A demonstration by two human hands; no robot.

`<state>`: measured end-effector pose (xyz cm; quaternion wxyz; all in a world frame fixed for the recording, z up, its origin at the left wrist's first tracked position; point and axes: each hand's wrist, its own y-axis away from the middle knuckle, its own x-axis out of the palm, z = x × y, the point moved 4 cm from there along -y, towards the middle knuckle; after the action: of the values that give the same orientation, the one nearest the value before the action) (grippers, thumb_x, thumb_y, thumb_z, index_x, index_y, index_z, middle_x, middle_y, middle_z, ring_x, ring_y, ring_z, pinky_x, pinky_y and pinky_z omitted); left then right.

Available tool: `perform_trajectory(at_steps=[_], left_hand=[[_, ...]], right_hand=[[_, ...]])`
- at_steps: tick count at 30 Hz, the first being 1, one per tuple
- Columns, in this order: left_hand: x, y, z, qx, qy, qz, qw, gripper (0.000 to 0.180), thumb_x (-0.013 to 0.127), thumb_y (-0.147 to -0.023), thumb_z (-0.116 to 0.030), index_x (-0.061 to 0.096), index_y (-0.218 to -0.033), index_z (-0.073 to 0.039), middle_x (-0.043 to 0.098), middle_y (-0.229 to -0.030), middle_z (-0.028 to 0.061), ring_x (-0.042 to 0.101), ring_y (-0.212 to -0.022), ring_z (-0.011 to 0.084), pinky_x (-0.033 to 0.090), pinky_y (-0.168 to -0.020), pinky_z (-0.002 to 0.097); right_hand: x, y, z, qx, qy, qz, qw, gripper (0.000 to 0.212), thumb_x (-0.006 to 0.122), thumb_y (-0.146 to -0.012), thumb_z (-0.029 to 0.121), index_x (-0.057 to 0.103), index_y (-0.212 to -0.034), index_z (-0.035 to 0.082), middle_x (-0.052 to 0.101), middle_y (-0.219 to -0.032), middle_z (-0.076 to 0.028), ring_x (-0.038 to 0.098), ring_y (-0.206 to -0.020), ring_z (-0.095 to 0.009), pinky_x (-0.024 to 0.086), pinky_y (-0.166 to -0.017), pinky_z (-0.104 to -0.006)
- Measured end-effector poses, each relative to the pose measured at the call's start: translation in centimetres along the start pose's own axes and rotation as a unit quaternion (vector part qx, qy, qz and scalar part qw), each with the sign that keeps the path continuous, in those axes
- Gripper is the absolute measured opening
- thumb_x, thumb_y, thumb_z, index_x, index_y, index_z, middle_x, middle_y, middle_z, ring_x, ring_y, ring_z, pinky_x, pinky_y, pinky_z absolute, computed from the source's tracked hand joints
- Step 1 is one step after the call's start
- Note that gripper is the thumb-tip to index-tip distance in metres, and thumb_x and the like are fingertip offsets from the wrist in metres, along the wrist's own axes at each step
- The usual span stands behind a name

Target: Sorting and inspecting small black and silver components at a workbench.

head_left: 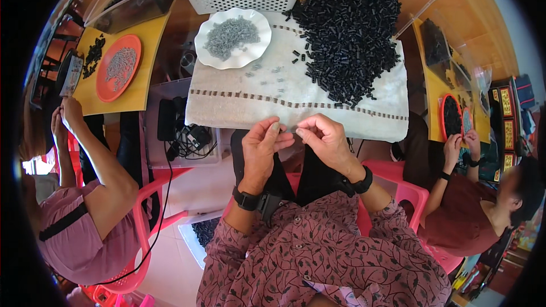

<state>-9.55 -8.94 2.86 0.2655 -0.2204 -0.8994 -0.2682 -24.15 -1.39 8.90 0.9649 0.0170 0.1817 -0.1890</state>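
Observation:
My left hand (260, 149) is just off the near edge of the cloth-covered table (239, 111), thumb and fingers closed on a small dark piece that barely shows at the fingertips. Beside it, my right hand (328, 143) is pinched closed, its fingertips almost meeting the left ones; what it holds is too small to make out. A big heap of short black cylindrical pieces (347, 34) covers the table's right side. On the left, a white scalloped plate (263, 51) carries many small clear-grey pieces (232, 35). Several loose clear pieces (278, 81) lie on the cloth.
A white perforated basket (239, 3) with black pieces stands behind the plate. Co-workers sit left (94, 216) and right (463, 210) at yellow tables with red plates (135, 46). Under the table's left side is a bin (156, 156) with cables. A black cord (161, 216) hangs nearby.

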Motion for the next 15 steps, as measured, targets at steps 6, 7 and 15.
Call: perform_trajectory(at_steps=[6, 7, 15], left_hand=[[-0.4, -0.2, 0.4, -0.006, -0.028, -0.012, 1.0, 0.023, 0.057, -0.1, -0.009, 0.059, -0.118, 0.004, 0.067, -0.098, 0.0128, 0.071, -0.081, 0.0222, 0.062, -0.074, 0.0362], [-0.5, -0.2, 0.4, -0.005, -0.028, -0.013, 1.0, 0.023, 0.057, -0.1, -0.009, 0.059, -0.118, 0.004, 0.067, -0.098, 0.0128, 0.071, -0.081, 0.0222, 0.062, -0.074, 0.0362], [-0.7, -0.3, 0.4, -0.009, -0.042, -0.02, 0.999, 0.021, 0.057, -0.1, -0.01, 0.061, -0.115, 0.003, 0.067, -0.095, 0.0109, 0.07, -0.079, 0.0199, 0.062, -0.073, 0.0346]], right_hand=[[-1.2, -1.7, 0.3, -0.076, 0.073, -0.037, 0.994, 0.011, 0.066, -0.087, 0.0, 0.067, -0.099, 0.0, 0.065, -0.087, -0.009, 0.063, -0.073, -0.016, 0.05, -0.064, -0.0264], [-1.4, -2.0, 0.4, -0.079, 0.078, -0.046, 0.993, 0.011, 0.066, -0.087, 0.0, 0.067, -0.099, 0.0, 0.065, -0.087, -0.009, 0.063, -0.073, -0.016, 0.05, -0.063, -0.0268], [-3.0, -6.4, 0.9, -0.186, 0.26, -0.085, 0.944, 0.016, 0.061, -0.085, -0.004, 0.065, -0.1, 0.0, 0.062, -0.092, -0.013, 0.062, -0.081, -0.031, 0.051, -0.071, -0.0366]])
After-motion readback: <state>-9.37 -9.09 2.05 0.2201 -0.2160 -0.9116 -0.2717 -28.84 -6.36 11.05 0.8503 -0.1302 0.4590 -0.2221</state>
